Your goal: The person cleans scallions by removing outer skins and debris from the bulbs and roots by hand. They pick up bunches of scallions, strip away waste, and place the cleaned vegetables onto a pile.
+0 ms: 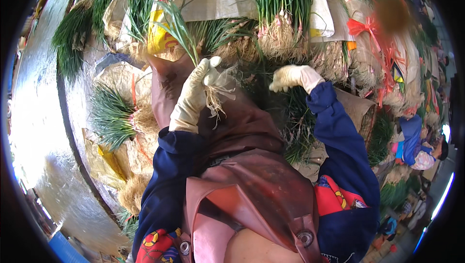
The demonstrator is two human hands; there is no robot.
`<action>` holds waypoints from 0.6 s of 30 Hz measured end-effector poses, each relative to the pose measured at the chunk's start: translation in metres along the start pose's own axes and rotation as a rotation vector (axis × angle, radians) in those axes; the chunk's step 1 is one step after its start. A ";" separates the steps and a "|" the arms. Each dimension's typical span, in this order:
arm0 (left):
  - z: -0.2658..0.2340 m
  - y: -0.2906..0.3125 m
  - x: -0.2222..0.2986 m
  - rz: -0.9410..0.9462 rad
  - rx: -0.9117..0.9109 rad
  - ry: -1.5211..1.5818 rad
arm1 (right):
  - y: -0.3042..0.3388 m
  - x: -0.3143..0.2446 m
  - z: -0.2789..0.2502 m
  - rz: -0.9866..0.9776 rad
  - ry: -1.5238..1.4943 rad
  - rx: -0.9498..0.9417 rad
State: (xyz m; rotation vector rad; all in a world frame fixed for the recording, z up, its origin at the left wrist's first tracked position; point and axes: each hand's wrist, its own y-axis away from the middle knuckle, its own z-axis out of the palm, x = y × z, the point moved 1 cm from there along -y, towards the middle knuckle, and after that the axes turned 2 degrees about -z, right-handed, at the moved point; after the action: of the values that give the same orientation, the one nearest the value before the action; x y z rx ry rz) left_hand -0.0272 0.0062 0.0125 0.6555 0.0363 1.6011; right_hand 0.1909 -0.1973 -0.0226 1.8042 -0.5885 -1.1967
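Observation:
My left hand (196, 86), in a pale rubber glove, is closed round a small bunch of green garlic (177, 25). The leaves point up and away, and pale stringy roots (213, 100) hang below the fist. Thin whitish, see-through strands blur beside the thumb. My right hand (293, 78), gloved alike, hovers to the right, apart from the bunch. Its fingers curl inward above dark greens, and whether anything is in them is hidden. A brown waterproof apron (242, 127) covers my lap beneath both hands.
Thick root-on bundles of green garlic (283, 15) line the far side. Another bundle (114, 115) lies on sacking at left, beside a wet, shiny floor (43, 117). Loose greens (298, 122) lie at my right. Red plastic ties (370, 28) hang at far right, where another person (414, 142) shows.

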 end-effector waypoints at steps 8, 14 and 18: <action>-0.014 -0.014 -0.025 -0.071 0.024 -0.190 | -0.039 -0.012 -0.040 0.365 0.604 1.287; -0.015 -0.011 -0.026 -0.035 0.061 -0.173 | -0.003 -0.018 -0.057 -0.061 -0.342 1.048; -0.003 -0.024 -0.031 -0.067 0.044 -0.166 | -0.016 0.029 -0.042 -0.699 -1.229 0.822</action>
State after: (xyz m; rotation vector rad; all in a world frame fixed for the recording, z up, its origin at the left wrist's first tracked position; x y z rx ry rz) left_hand -0.0074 -0.0177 -0.0112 0.8114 -0.0293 1.4807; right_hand 0.2394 -0.1943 -0.0436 1.7483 -1.3154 -2.9128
